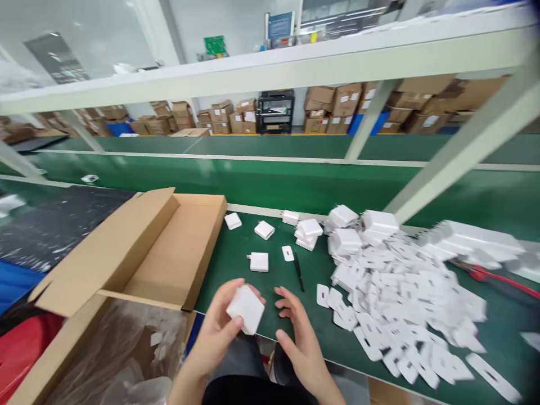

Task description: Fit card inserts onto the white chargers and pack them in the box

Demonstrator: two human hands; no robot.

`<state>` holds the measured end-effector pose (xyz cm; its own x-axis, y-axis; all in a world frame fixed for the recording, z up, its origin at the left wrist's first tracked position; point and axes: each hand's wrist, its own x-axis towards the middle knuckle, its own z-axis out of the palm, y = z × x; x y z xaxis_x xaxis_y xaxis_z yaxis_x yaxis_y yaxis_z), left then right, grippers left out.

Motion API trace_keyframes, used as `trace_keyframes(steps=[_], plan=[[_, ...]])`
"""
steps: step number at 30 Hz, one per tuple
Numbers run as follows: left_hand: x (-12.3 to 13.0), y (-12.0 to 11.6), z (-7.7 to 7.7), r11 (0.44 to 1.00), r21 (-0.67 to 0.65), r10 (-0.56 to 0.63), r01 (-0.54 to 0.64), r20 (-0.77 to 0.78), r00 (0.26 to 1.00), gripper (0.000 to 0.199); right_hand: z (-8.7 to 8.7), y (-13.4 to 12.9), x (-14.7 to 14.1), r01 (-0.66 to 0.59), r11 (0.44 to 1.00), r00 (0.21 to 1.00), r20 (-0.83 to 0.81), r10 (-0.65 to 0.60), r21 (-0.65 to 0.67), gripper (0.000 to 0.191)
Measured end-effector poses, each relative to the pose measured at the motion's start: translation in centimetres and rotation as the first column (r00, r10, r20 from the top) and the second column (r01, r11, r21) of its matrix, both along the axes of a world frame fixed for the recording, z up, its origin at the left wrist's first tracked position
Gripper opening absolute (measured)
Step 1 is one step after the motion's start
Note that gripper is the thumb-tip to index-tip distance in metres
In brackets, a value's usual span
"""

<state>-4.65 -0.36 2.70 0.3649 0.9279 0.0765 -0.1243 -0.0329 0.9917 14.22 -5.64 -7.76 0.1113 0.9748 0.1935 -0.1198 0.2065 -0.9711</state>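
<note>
Between the fingers and thumb of my left hand [213, 332] is a white plug-in power adapter [248, 310], held above the table's front edge. My right hand [301, 346] hovers a little to the right of it, fingers apart and nothing in them. Ahead of both hands, a white adapter with prongs [259, 262] lies on the green table [236, 270]. Several similar ones are farther back, including a small stack [309, 229]. A small white faceplate with a slot [287, 253] sits beside a thin black pen-like tool [299, 273].
A large heap of white faceplates [405, 292] spreads over the right side, with adapters stacked behind it. Red-handled pliers or cutters [478, 274] lie at far right. An open cardboard box [164, 253] stands left, above a carton holding clear plastic [126, 349]. A shelf beam [253, 79] crosses overhead.
</note>
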Motion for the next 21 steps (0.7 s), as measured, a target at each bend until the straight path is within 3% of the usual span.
trace_keyframes(steps=[1, 2, 3, 5, 6, 7, 8, 9, 10, 12, 17, 21], plan=[[-1.8, 0.8, 1.6, 0.981, 0.166, 0.132, -0.105, -0.166, 0.977, 0.049, -0.2, 0.2, 0.0, 0.026, 1.0, 1.0, -0.006, -0.026, -0.01, 0.048], [-3.8, 1.7, 3.2, 0.918, 0.347, 0.31, -0.19, -0.332, 0.891, 0.041, -0.4, 0.3, 0.0, 0.046, 0.999, 0.999, -0.02, -0.047, -0.021, 0.039], [-6.0, 2.7, 4.7, 0.812, 0.527, 0.52, -0.248, -0.463, 0.718, 0.033, -0.6, 0.5, 0.1, 0.056, 0.998, 0.998, -0.039, -0.057, -0.031, 0.032], [-10.6, 4.7, 7.0, 0.666, 0.714, 0.744, -0.216, -0.612, 0.268, 0.031, -0.8, 0.7, 0.2, 0.05, 0.998, 0.997, -0.06, -0.052, -0.034, 0.025], [-12.9, 5.6, 7.7, 0.646, 0.733, 0.758, -0.211, -0.648, 0.071, 0.034, -0.8, 0.7, 0.3, 0.039, 0.999, 0.998, -0.052, -0.04, -0.023, 0.023], [-14.9, 6.5, 8.1, 0.669, 0.717, 0.715, -0.196, -0.693, -0.092, 0.036, -0.9, 0.7, 0.3, 0.026, 1.0, 0.999, -0.033, -0.026, -0.007, 0.022], [-16.7, 7.2, 8.3, 0.704, 0.685, 0.648, -0.189, -0.728, -0.224, 0.038, -0.9, 0.7, 0.3, 0.013, 1.0, 1.0, -0.006, -0.013, 0.01, 0.021], [-18.2, 7.8, 8.3, 0.737, 0.644, 0.575, -0.204, -0.757, -0.311, 0.038, -1.0, 0.7, 0.3, 0.001, 1.0, 1.0, 0.026, -0.001, 0.027, 0.02], [-19.4, 8.2, 8.2, 0.765, 0.601, 0.505, -0.231, -0.782, -0.365, 0.038, -1.0, 0.7, 0.3, -0.007, 0.999, 0.998, 0.056, 0.005, 0.042, 0.02], [-20.9, 8.8, 7.8, 0.782, 0.544, 0.418, -0.304, -0.82, -0.391, 0.038, -1.0, 0.7, 0.1, -0.005, 0.998, 0.995, 0.1, -0.001, 0.06, 0.019], [-22.3, 8.9, 7.1, 0.733, 0.553, 0.451, -0.397, -0.831, -0.326, 0.044, -0.3, 0.6, -0.1, 0.021, 0.998, 0.995, 0.098, -0.026, 0.057, 0.019], [-23.1, 9.1, 7.1, 0.774, 0.504, 0.399, -0.382, -0.858, -0.323, 0.039, 0.5, 0.5, -0.2, -0.004, 0.999, 0.994, 0.108, 0.001, 0.034, 0.02]])
